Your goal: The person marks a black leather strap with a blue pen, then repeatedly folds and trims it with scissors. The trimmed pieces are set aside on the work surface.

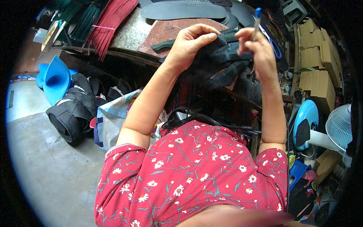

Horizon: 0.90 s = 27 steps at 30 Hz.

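My left hand (193, 42) is closed, thumb and forefinger pinching the edge of a dark, flat piece of material (216, 46). Raised over the right side of these dark pieces, my right hand (258, 51) grips a slim pen-like tool (258, 23) with a blue upper end. Its lower end is hidden by the fingers, which are slightly blurred. More black strips and pieces (227, 73) hang below my hands at the bench's near edge. A reddish speckled board (162, 34) lies beneath, beside my left hand.
Dark shoe-sole shapes (181, 10) lie at the back of the bench. A bundle of red strips (109, 24) hangs at the left. Blue-handled scissors (276, 48) rest near my right hand. Black footwear (73, 109) sits on the floor. Cardboard boxes (315, 56) and a fan (338, 128) stand right.
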Available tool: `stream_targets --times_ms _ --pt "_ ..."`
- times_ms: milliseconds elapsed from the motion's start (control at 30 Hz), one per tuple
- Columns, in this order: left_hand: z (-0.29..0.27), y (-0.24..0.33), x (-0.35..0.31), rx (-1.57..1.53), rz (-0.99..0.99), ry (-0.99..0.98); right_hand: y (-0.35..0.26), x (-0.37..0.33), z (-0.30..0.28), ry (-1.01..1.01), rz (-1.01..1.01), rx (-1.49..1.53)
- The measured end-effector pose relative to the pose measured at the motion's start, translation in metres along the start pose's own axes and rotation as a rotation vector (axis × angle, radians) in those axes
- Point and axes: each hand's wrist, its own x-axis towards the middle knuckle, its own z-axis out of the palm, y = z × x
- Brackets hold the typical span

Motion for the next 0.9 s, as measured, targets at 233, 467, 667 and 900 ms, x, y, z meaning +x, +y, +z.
stream_targets --times_ms 233,467,667,900 --pt "0.007 0.011 -0.003 0.404 0.255 -0.037 0.017 -0.004 0.031 0.002 -0.027 0.032" --pt "0.017 0.017 -0.011 0.545 0.354 0.193 0.013 -0.007 0.033 -0.045 0.193 0.43" --pt "0.02 0.014 -0.026 0.946 0.364 0.327 0.018 -0.012 0.034 0.016 0.208 0.35" --pt "0.027 0.015 -0.027 0.75 0.223 0.248 0.021 -0.017 0.03 0.041 0.234 0.437"
